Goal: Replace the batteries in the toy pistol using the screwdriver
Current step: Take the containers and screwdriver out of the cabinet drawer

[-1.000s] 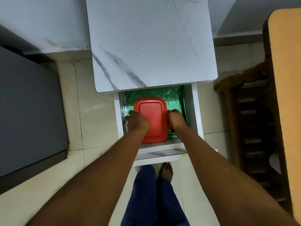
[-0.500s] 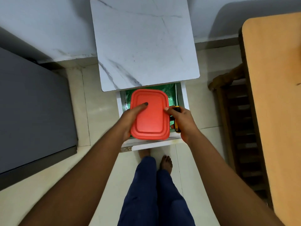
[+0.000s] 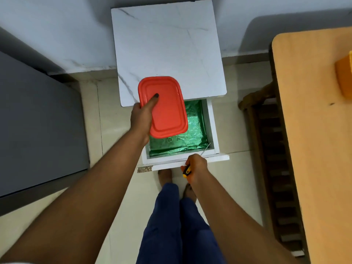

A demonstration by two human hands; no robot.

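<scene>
- The room has a pale tiled floor [image 3: 118, 202]; a dark grey cabinet [image 3: 38, 121] stands at the left, a white marble-topped stand [image 3: 167, 46] against the wall in the middle, and a wooden desk [image 3: 314, 130] at the right.
- The left hand [image 3: 142, 117] grips a red box [image 3: 162, 106] by its left edge, thumb pressed on the lid, and holds it above the stand's front edge and the open drawer [image 3: 213, 128].
- The box looks like light, rigid plastic with a smooth lid, likely a little slippery; a grip across the short sides with fingers underneath should steady it.
- The drawer is lined with shiny green foil [image 3: 192, 130].
- The right hand [image 3: 196, 166] is closed round the yellow-and-black handle of the screwdriver [image 3: 187, 170], held just in front of the drawer, its thin shaft pointing up and right.
- The screwdriver is stiff and light; the handle is the place to hold it, since the tip is fine and pointed.
- The toy pistol and batteries are not in view; whether they lie in the box cannot be told.
- An orange thing [image 3: 343, 77] sits on the desk's far right edge.
</scene>
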